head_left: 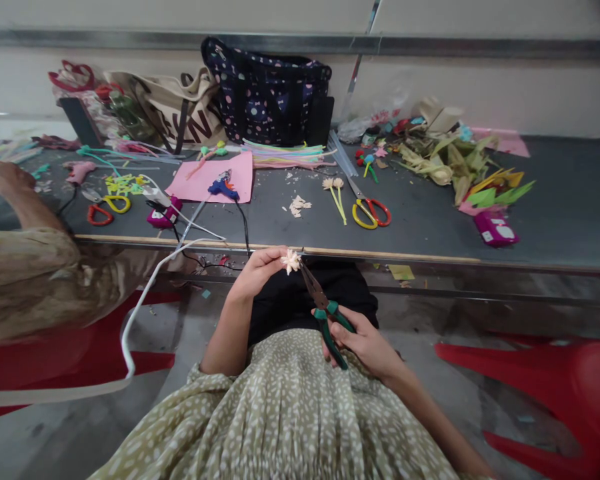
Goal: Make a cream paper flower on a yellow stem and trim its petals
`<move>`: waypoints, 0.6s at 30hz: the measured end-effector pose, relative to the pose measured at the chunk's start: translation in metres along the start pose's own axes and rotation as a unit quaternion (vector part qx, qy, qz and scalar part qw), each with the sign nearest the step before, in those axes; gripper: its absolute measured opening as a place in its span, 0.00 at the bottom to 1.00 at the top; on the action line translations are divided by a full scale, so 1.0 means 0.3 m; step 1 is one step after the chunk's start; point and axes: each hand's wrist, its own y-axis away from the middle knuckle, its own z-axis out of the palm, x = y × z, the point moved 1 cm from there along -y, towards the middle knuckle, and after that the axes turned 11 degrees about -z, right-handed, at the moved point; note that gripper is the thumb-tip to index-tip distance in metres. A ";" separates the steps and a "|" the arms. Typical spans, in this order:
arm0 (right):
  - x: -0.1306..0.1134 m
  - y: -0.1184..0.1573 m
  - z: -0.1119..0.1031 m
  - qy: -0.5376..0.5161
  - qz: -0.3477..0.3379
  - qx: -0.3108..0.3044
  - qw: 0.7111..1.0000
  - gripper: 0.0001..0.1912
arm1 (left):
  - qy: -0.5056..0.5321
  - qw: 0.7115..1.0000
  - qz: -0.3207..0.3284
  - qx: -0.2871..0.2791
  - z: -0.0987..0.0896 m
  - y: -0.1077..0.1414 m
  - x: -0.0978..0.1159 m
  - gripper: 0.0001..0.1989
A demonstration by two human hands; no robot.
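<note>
Between the thumb and fingers of my left hand [260, 270] is a small cream-coloured flower [291, 261], held just in front of the table edge. My right hand [363, 340] is wrapped round the green handles of long-nose pliers [316, 290]. The pliers' tips reach the right side of the flower; whether they grip it I cannot tell. On the table beyond lie a small pile of pale petal-like pieces [299, 205] and two similar flowers on yellow-green stems [336, 193]. Scissors with red and yellow handles [371, 208] rest beside them.
A blue glue gun [223, 187] sits on pink paper [185, 181]. Dried husks [447, 150] are heaped at the right. Bags [275, 97] stand against the wall. At the left, a co-worker's arm [25, 200] is over the table. A white cable [140, 300] hangs across the table edge.
</note>
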 end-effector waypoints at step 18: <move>0.003 -0.009 -0.002 0.126 -0.002 0.040 0.991 0.24 | -0.027 0.999 -0.011 0.015 0.005 0.010 0.021 0.07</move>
